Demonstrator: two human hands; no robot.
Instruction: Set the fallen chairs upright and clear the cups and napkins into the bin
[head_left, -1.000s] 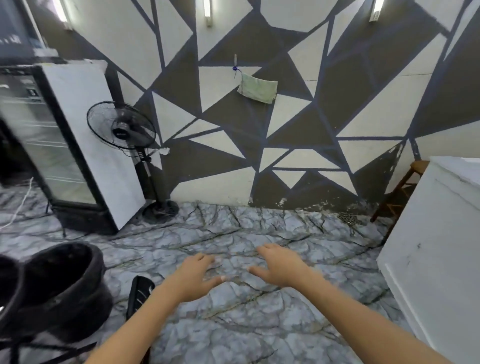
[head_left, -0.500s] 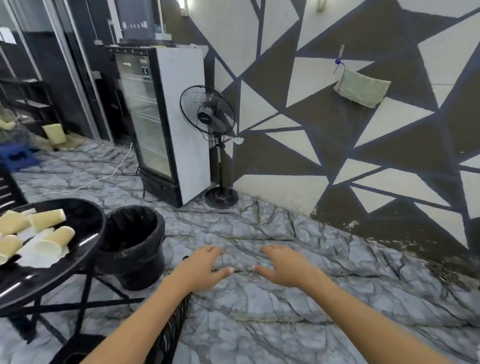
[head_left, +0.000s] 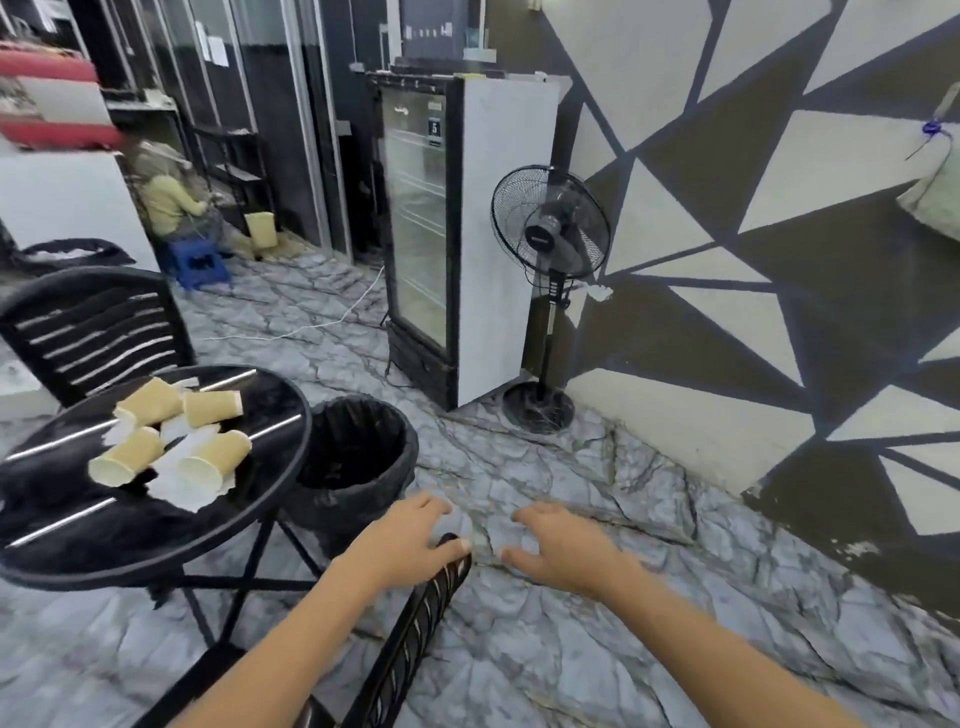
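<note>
My view has swung left since a moment ago, bringing the bench (head_left: 270, 410) and cups (head_left: 208, 460) fully into frame. At bottom centre my left hand (head_left: 405, 545) hovers over the fallen chair (head_left: 415, 629), fingers spread; my right hand (head_left: 566, 551) is spread too, holding nothing. Cups and napkins (head_left: 182, 488) lie at middle left; the bin (head_left: 358, 457) beside them looks empty.

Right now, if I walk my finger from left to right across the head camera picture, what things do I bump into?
Cups on the table → bin → fridge → fan → green cloth on the wall.
</note>
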